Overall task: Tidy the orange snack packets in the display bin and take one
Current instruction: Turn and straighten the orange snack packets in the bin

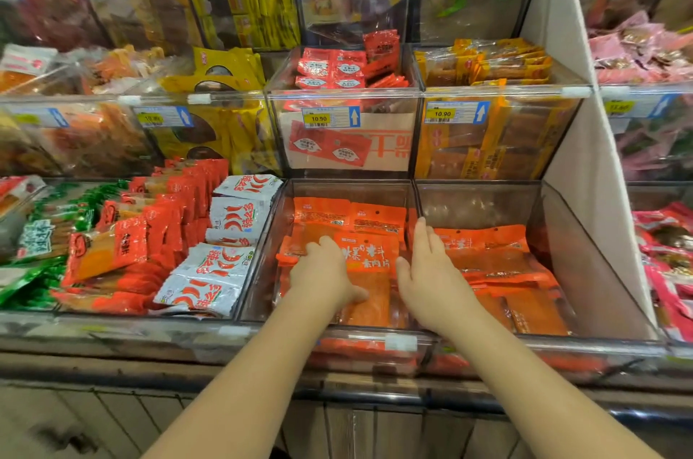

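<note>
Here, spread left hand (322, 271) and right hand (431, 271) flank the flat orange foil snack packets (369, 252) at twelve o'clock, apparently squaring the stack inside the clear plastic display bin (262, 252).

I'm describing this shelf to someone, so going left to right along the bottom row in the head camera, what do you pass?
Green packets → red packets → white chili packets → left hand → right hand → orange packets → pink packets.

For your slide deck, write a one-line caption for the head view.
Both hands, left and right, press flat on orange packets in a clear bin.
</note>
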